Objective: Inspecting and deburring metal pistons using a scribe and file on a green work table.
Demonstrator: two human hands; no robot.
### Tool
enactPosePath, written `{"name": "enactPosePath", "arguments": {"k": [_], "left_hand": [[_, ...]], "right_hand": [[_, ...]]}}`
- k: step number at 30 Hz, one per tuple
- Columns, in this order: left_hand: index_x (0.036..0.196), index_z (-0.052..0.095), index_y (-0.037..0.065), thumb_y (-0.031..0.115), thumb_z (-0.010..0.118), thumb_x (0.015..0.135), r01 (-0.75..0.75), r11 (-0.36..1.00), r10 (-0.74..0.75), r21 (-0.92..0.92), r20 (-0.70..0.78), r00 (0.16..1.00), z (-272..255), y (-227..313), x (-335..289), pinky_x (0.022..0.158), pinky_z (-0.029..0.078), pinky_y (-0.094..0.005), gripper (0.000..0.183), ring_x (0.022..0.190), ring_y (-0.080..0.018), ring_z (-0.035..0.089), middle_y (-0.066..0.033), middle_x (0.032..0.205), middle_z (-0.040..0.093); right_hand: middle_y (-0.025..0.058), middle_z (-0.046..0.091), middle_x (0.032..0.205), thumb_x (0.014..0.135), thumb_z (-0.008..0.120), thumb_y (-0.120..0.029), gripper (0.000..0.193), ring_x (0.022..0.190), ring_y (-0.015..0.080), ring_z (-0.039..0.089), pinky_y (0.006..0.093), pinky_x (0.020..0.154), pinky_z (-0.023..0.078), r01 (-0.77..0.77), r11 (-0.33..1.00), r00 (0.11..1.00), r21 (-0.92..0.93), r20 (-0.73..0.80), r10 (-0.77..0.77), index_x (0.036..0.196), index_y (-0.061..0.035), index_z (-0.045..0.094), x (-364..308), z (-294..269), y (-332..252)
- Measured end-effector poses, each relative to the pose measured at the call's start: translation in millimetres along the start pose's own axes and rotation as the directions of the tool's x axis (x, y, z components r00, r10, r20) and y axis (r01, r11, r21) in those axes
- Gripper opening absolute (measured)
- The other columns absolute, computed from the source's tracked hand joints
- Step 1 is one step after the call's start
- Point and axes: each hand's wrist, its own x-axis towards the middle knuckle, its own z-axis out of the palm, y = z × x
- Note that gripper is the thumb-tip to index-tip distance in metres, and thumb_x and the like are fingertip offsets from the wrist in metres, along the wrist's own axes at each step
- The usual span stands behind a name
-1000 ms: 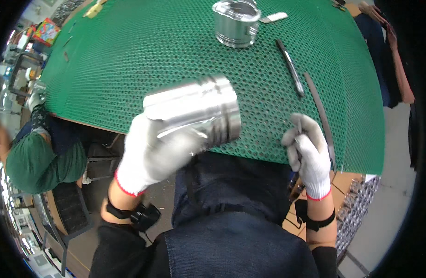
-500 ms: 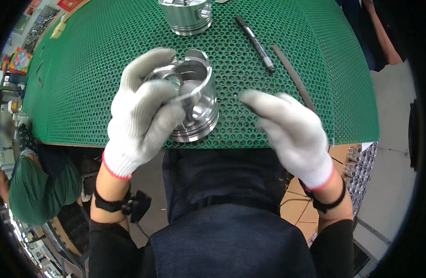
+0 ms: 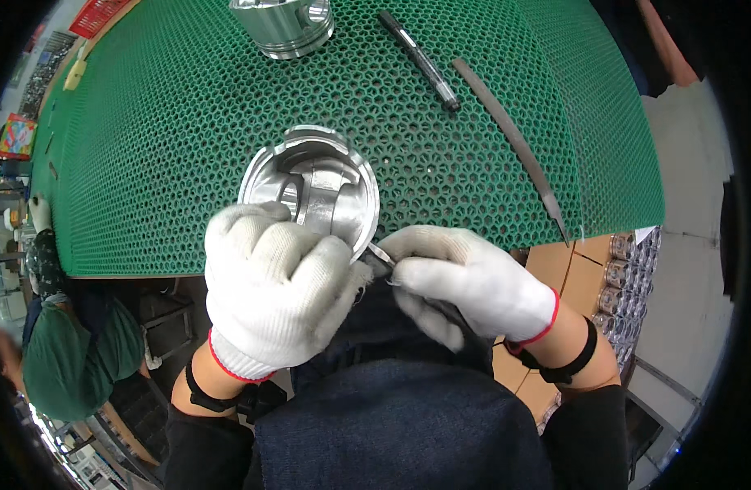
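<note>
A shiny metal piston (image 3: 331,214) is tilted at the near edge of the green mat (image 3: 465,180), its hollow underside facing me. My left hand (image 3: 277,286), in a white knitted glove, is closed over its near left side. My right hand (image 3: 473,282), gloved alike, pinches a small tool with a narrow metallic tip (image 3: 381,254). That tip meets the piston's lower right rim; the rest of the tool is mostly hidden by the fingers, so its exact kind does not show.
Beyond my hands stand a second piston (image 3: 286,28), a black marker (image 3: 420,61) and a long flat file (image 3: 510,135). More pistons (image 3: 616,273) are stacked below the mat's right edge beside cardboard (image 3: 547,269). A person in green (image 3: 77,359) is at the left.
My left hand has tipped the piston from upright so its hollow side faces me. My right hand, empty-looking before, has come left to the piston's rim with a small tool.
</note>
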Motion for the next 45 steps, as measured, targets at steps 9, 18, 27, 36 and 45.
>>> {"name": "enactPosePath", "arguments": {"k": [9, 18, 27, 36, 45], "left_hand": [[0.080, 0.058, 0.016, 0.040, 0.088, 0.059, 0.075, 0.997, -0.078, -0.025, -0.131, 0.988, -9.4, -28.7, -20.9, 0.089, 0.049, -0.0493, 0.043, 0.087, -0.0252, 0.056, -0.0031, 0.091, 0.053], [0.087, 0.061, 0.003, 0.041, 0.075, 0.071, -0.119, 0.990, 0.117, -0.079, -0.038, 0.992, -24.2, -44.2, -15.8, 0.072, 0.049, -0.0554, 0.044, 0.095, -0.0397, 0.058, -0.0175, 0.110, 0.056], [0.082, 0.066, 0.005, 0.009, 0.076, 0.064, 0.065, 0.974, -0.103, -0.216, -0.172, 0.980, 2.5, -47.3, 25.7, 0.085, 0.050, -0.0449, 0.021, 0.089, -0.0315, 0.061, -0.0105, 0.086, 0.058], [0.090, 0.063, 0.009, 0.014, 0.079, 0.058, 0.003, 0.997, -0.006, -0.071, -0.048, 0.999, 4.9, -12.4, -6.7, 0.083, 0.045, -0.0468, 0.036, 0.086, -0.0295, 0.057, -0.0044, 0.086, 0.055], [0.087, 0.066, 0.010, 0.019, 0.079, 0.055, 0.023, 0.996, -0.022, -0.091, 0.012, 1.000, 3.3, -11.6, -11.3, 0.088, 0.045, -0.0475, 0.036, 0.088, -0.0278, 0.056, -0.0027, 0.084, 0.056]], "right_hand": [[0.0061, 0.060, 0.077, 0.102, 0.047, -0.026, 0.035, 0.051, 0.0105, 0.058, 0.0208, 0.045, 0.052, 0.243, 0.885, 0.929, 0.397, -0.359, -0.094, 0.125, 0.0005, 0.051, -20.5, -15.0, 18.5], [0.0086, 0.062, 0.073, 0.101, 0.048, -0.022, 0.039, 0.044, 0.0091, 0.053, 0.0210, 0.036, 0.043, 0.483, 0.863, 0.840, 0.149, -0.359, -0.408, 0.128, 0.0067, 0.048, -32.0, -15.5, 7.9], [0.0034, 0.051, 0.069, 0.080, 0.063, -0.008, 0.035, 0.059, 0.0192, 0.058, 0.0316, 0.050, 0.047, 0.042, -0.423, 0.414, -0.905, 0.401, -0.817, 0.114, -0.0124, 0.066, 24.9, -26.7, -28.2], [0.0096, 0.061, 0.077, 0.096, 0.053, -0.017, 0.026, 0.054, 0.0181, 0.062, 0.0294, 0.050, 0.052, 0.159, 0.841, 0.948, -0.518, -0.158, -0.276, 0.118, -0.0046, 0.061, 17.3, 0.0, -7.4], [0.0077, 0.062, 0.074, 0.087, 0.057, -0.002, 0.023, 0.055, 0.0154, 0.060, 0.0296, 0.049, 0.047, 0.460, 0.267, 0.565, -0.847, 0.048, -0.824, 0.109, 0.0021, 0.063, 21.9, 1.6, -18.8]]}}
